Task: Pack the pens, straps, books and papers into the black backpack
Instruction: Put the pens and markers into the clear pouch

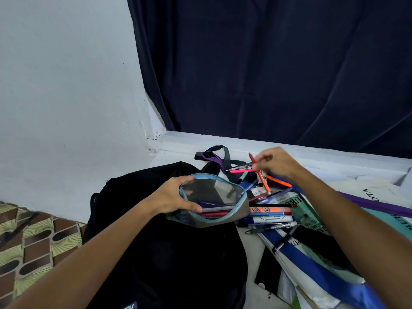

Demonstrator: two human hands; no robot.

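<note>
Two hands, left [172, 196] gripping clear mesh pouch [214, 200], right [275, 162] pinching slim plastic pens [256, 169].

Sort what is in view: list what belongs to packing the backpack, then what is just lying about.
Belongs to the job:
black backpack
pencil pouch, held open by left hand
bunch of pens in right hand
loose pens
purple strap
books and papers

Just lying about:
dark curtain
patterned mat
</note>
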